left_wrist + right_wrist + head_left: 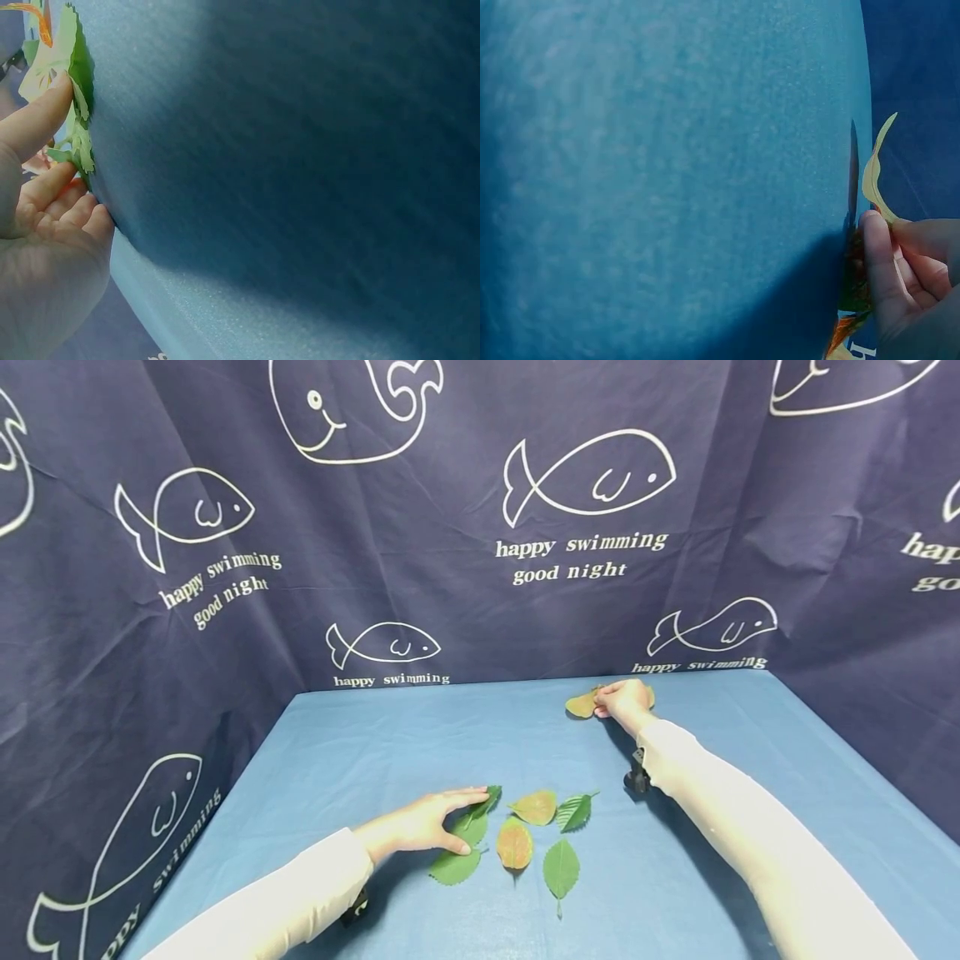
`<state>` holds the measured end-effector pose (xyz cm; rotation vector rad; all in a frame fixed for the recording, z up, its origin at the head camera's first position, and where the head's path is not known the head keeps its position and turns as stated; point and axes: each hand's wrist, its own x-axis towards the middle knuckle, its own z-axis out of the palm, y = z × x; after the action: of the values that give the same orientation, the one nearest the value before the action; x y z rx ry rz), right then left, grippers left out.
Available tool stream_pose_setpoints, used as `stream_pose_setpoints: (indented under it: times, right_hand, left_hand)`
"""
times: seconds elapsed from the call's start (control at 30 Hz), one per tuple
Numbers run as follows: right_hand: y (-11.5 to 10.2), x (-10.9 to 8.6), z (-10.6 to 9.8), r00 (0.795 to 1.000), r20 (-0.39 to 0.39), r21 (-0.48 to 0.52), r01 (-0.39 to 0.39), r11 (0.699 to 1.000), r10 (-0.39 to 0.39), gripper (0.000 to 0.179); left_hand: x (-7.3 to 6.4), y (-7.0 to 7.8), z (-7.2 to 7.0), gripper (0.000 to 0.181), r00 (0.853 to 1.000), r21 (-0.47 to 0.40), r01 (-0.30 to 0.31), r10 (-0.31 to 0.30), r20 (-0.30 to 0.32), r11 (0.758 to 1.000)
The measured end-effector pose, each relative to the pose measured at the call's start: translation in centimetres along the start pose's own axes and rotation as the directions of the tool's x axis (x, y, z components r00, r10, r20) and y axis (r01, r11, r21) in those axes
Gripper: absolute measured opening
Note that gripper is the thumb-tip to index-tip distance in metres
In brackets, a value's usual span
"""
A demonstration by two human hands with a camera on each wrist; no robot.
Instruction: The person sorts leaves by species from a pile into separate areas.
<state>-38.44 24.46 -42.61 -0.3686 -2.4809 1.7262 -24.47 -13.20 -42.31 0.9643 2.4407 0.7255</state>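
At the far right of the table, my right hand (628,700) pinches a yellowish leaf (581,705) between thumb and fingers. The right wrist view shows this curled leaf (871,176) standing up from the fingertips, with darker leaves (855,289) beside and below the hand. Nearer and to the left, my left hand (420,823) rests on several overlapping green leaves (454,867), its fingers spread fairly straight. Its thumb lies on the lower leaf and its fingertips reach the upper dark-green leaf (492,797). In the left wrist view, thumb and fingertips touch the green leaves (81,67).
Right of my left hand lie an orange-green leaf (514,845), a yellow-orange leaf (536,807), a ribbed green leaf (574,812) and a long-stemmed green leaf (562,868). A blue cloth (420,735) covers the table. Dark blue curtains (465,593) with fish drawings hang behind and beside it.
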Motion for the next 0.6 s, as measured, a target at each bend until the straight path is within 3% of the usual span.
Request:
stream_pose_setpoints:
  times: [0.6]
  right_hand:
    - [-0.83,-0.57,-0.36,0.994,-0.098,-0.009,-0.044,0.999,0.043,0.029]
  left_hand:
    - [0.14,0.03,0.07,0.077,1.0,0.005,-0.007,0.007,0.0,1.0]
